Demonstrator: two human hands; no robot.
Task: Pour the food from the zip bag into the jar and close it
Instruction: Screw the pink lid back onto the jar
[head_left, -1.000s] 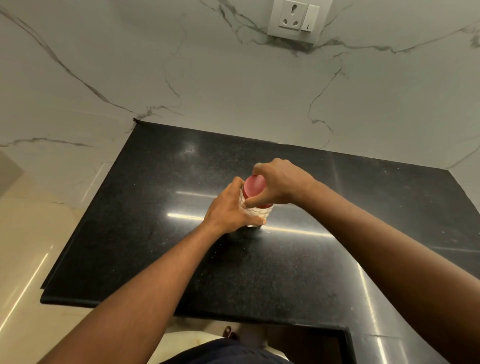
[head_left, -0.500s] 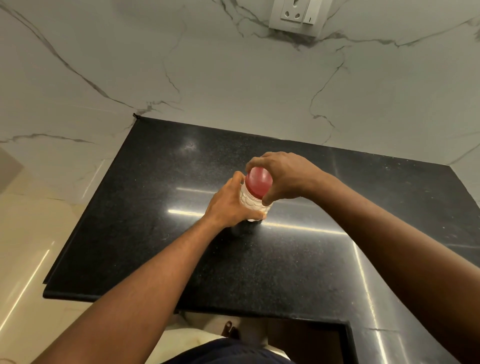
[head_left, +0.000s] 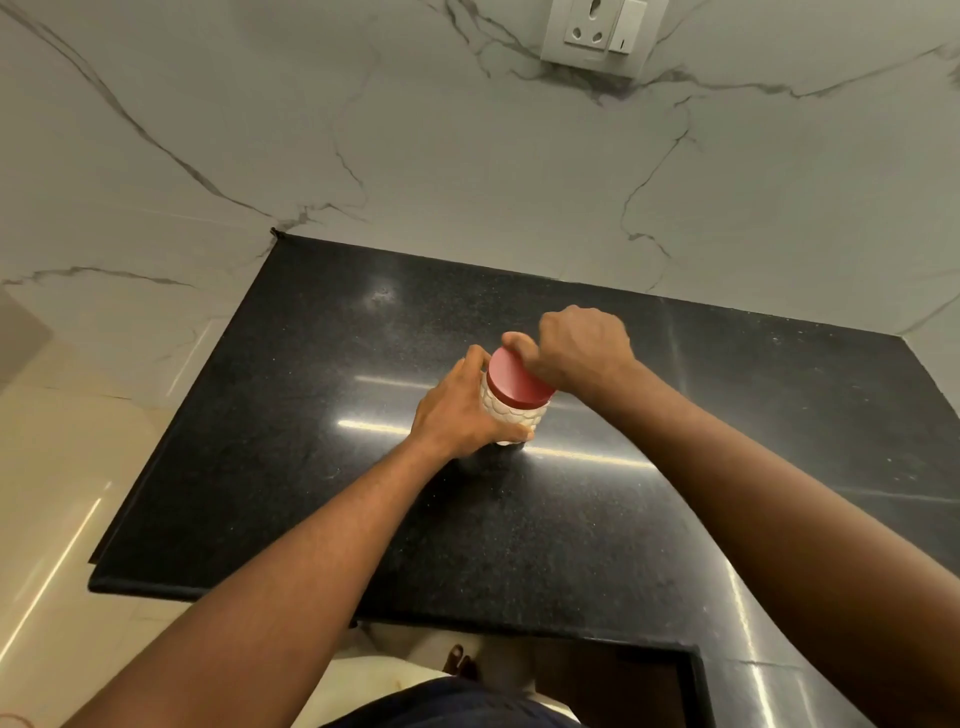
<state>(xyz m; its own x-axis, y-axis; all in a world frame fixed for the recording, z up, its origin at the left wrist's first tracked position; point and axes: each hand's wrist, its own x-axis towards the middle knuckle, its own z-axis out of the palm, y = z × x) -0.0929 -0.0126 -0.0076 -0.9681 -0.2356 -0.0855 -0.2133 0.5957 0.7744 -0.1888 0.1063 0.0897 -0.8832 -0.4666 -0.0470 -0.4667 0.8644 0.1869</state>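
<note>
A small clear jar (head_left: 511, 415) with a scale-patterned wall stands upright on the black granite counter (head_left: 311, 467). A red round lid (head_left: 514, 379) sits on top of it. My left hand (head_left: 462, 410) wraps around the jar's left side and holds it. My right hand (head_left: 576, 348) grips the far right edge of the lid with curled fingers. No zip bag is in view. The jar's contents are hidden by my hands and the lid.
A white marble wall (head_left: 467, 156) rises behind the counter, with a socket and switch plate (head_left: 597, 34) at the top. The counter's left and front edges drop to a beige tiled floor (head_left: 62, 519). My foot (head_left: 460, 660) shows below the front edge.
My right hand has shifted from covering the lid to its far right edge, so more of the red lid shows. My left hand has stayed on the jar.
</note>
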